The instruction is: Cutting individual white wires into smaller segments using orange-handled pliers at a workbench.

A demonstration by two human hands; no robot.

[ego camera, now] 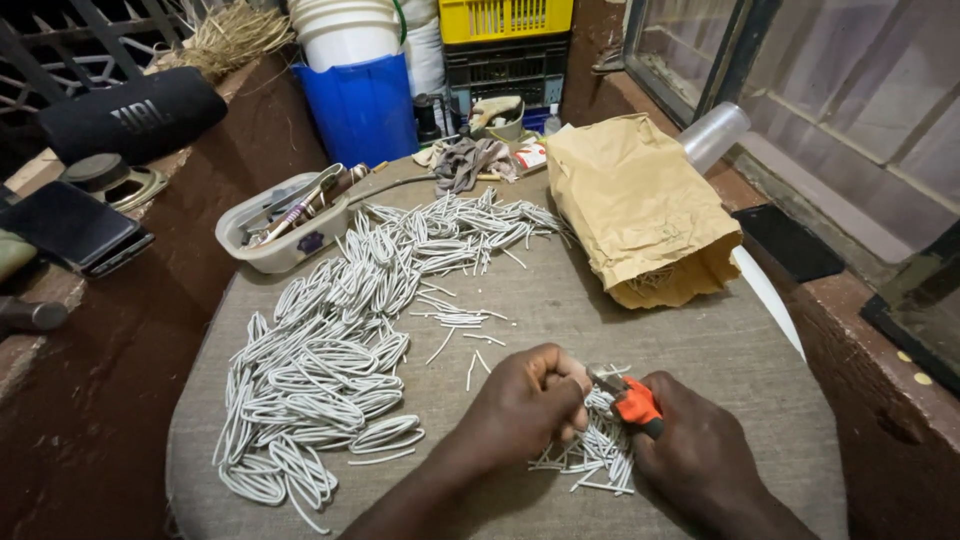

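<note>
My right hand (700, 455) grips orange-handled pliers (632, 398), their jaws pointing left toward my left hand. My left hand (525, 405) is closed around a short white wire piece held at the plier jaws. Under both hands lies a small heap of short cut white wire pieces (598, 455). A long spread of looped white wire bundles (340, 340) covers the left and middle of the round grey cloth-covered table (700, 330).
A crumpled brown paper bag (640, 205) lies at the right rear. A clear plastic tub of tools (285, 220) sits at the left rear. Behind stand a blue bin (365, 105), crates, and a black cylindrical speaker (130, 115) on the left ledge.
</note>
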